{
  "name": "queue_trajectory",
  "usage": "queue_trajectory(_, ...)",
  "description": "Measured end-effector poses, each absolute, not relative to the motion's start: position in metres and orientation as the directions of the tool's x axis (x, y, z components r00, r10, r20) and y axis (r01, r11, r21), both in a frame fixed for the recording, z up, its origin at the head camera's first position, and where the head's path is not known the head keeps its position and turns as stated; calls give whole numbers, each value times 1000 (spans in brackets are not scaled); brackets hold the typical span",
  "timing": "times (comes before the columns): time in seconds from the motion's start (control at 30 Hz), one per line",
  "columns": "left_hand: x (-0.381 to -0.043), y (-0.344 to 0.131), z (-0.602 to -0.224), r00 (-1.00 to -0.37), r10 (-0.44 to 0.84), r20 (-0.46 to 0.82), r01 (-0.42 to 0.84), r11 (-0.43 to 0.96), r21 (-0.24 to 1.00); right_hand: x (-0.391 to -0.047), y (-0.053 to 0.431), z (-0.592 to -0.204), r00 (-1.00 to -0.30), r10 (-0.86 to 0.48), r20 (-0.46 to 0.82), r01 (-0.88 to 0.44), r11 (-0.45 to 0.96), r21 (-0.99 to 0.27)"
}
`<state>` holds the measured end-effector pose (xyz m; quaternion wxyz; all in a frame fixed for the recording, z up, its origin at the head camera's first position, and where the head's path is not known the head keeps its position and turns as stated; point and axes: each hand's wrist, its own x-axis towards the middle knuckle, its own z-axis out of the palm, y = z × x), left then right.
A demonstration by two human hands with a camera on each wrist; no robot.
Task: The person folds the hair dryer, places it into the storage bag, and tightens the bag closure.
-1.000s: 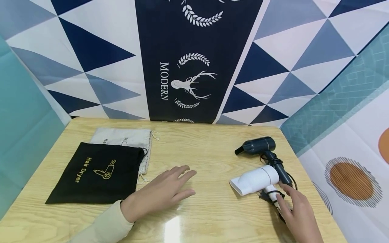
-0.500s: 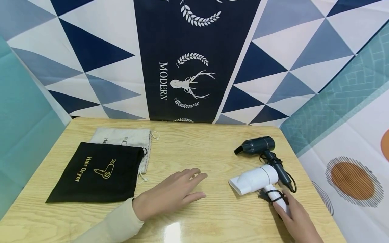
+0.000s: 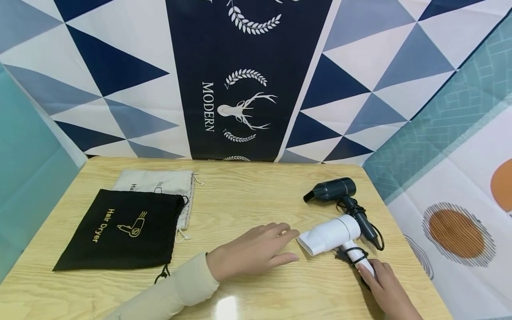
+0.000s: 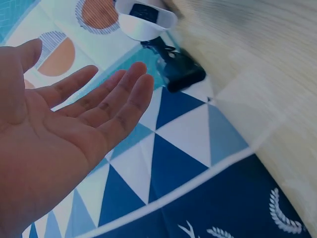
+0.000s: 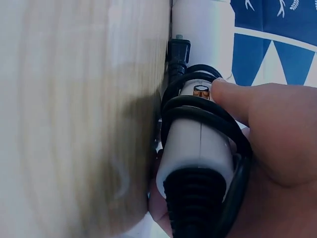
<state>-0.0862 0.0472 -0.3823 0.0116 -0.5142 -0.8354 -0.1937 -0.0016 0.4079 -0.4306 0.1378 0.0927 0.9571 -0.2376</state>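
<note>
A white hair dryer (image 3: 332, 234) lies at the right of the table, its nozzle pointing left. My right hand (image 3: 386, 284) grips its handle; in the right wrist view the thumb presses beside the switch, and a black cord (image 5: 198, 109) is wound round the handle (image 5: 190, 144). My left hand (image 3: 256, 249) hovers just left of the nozzle, fingers extended and holding nothing; the left wrist view shows its bare palm (image 4: 59, 134). Right behind the white one lies a dark grey hair dryer (image 3: 336, 190), its cord wrapped round the handle.
On the left, a black drawstring bag (image 3: 120, 231) printed "Hair Dryer" lies partly over a light grey drawstring bag (image 3: 180, 180). Patterned cloth walls (image 3: 132, 80) stand behind and beside the wooden table (image 3: 240, 191).
My left hand has moved right, towards the white hair dryer's nozzle. My right hand has closed round the handle. The whole head view has shifted slightly.
</note>
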Motion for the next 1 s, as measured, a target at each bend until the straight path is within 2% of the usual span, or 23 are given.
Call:
queue_trajectory(0.13,-87,65,-375,-459,865,205,869,389,306,0,408,-431,-952,114,-283,232,872,-430)
queue_trajectory(0.37,-88,83,-372,-430,876,219,882,356,307,7,406,-435,-980,107,-168,170,885,-432)
queue_trajectory(0.6,-98,99,-382,-474,860,189,849,390,356,9,404,-440,-986,107,-126,152,886,-438)
queue_trajectory(0.83,-107,121,-387,-481,870,106,826,410,386,11,403,-440,-989,110,-96,142,875,-463)
queue_trajectory(1.0,-109,133,-387,-512,851,119,800,422,426,15,403,-442,-991,111,-67,130,872,-472)
